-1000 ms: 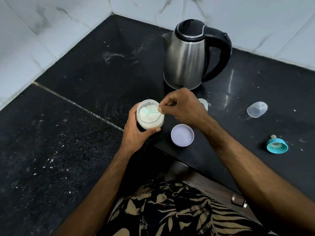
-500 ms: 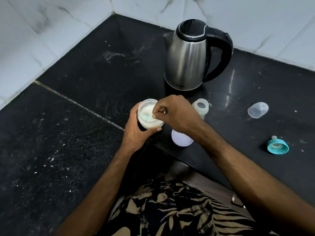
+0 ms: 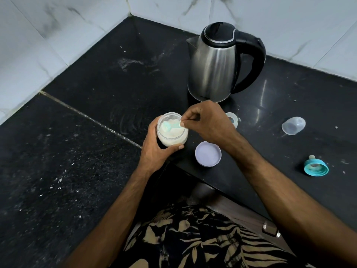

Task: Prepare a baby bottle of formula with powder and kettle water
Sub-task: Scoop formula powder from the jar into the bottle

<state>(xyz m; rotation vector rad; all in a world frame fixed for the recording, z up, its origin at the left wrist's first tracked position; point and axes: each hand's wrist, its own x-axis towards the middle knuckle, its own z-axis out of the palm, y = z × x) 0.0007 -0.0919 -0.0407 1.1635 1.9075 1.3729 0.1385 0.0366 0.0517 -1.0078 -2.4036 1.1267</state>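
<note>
My left hand (image 3: 156, 151) grips a small clear jar of white formula powder (image 3: 172, 132) on the black counter. My right hand (image 3: 207, 121) pinches the handle of a teal scoop (image 3: 170, 127) whose bowl, heaped with powder, sits over the jar's mouth. The open baby bottle (image 3: 232, 120) stands just behind my right hand, mostly hidden by it. A steel kettle (image 3: 216, 62) with a black lid and handle stands further back.
The jar's lilac lid (image 3: 208, 156) lies upside down near the counter's front edge. To the right lie the bottle's clear cap (image 3: 293, 125) and its teal ring with teat (image 3: 316, 166). White tiled walls meet at the back corner. Powder specks dust the counter.
My right hand dipped the scoop down into the jar half a second ago and has now lifted it back to the mouth, loaded with powder. My left hand kept holding the jar.
</note>
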